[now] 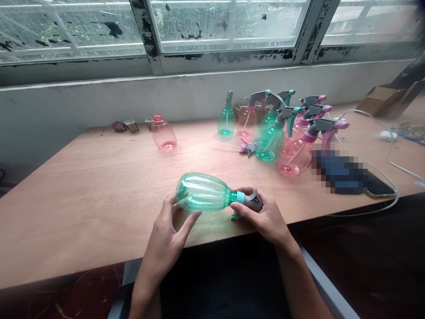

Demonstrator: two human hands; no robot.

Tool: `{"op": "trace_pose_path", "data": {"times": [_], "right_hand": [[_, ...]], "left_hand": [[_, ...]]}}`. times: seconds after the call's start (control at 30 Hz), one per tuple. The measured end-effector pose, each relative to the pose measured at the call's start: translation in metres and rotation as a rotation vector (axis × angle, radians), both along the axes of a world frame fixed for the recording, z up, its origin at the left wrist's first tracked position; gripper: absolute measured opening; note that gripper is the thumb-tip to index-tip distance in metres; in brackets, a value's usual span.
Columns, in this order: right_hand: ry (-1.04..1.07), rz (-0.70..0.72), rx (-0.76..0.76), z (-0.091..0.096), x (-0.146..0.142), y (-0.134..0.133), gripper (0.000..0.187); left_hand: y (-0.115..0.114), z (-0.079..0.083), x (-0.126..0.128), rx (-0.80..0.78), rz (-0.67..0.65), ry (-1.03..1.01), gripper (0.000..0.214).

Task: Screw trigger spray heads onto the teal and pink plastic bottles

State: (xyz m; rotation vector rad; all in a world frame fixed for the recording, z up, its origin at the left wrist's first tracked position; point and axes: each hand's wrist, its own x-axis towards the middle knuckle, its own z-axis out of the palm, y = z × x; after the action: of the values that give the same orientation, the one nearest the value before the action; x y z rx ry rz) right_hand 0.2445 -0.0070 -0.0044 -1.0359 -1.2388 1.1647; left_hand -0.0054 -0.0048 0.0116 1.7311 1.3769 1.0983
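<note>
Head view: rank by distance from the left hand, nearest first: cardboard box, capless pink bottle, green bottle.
1. green bottle: touching the left hand, at the front.
2. capless pink bottle: farther back, left of centre.
3. cardboard box: far right, at the back.

Glossy clear-green plastic bottle [202, 192]; matt, smooth wooden table [83, 190].

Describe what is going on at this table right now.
A person holds a green spray bottle on its side over a wooden table. The left hand cradles its body; the right hand grips the grey trigger head at its neck. Behind stand more green and pink spray bottles, with a headless pink bottle further left.
</note>
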Motion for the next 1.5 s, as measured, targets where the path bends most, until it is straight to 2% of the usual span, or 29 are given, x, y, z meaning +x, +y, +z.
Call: {"op": "trace_pose_path", "data": {"times": [0.73, 1.13, 1.5], "right_hand": [[0.049, 0.007, 0.024, 0.0008, 0.0017, 0.0003, 0.034], [0.051, -0.005, 0.044, -0.0011, 0.0032, 0.0014, 0.030], [0.033, -0.019, 0.039, 0.0020, 0.0040, 0.0007, 0.035]], "left_hand": [[0.0004, 0.0012, 0.0024, 0.007, 0.010, -0.007, 0.046], [0.0021, -0.0038, 0.0020, 0.031, 0.014, 0.000, 0.050], [0.0023, -0.0033, 0.0025, 0.038, 0.018, 0.003, 0.050]]}}
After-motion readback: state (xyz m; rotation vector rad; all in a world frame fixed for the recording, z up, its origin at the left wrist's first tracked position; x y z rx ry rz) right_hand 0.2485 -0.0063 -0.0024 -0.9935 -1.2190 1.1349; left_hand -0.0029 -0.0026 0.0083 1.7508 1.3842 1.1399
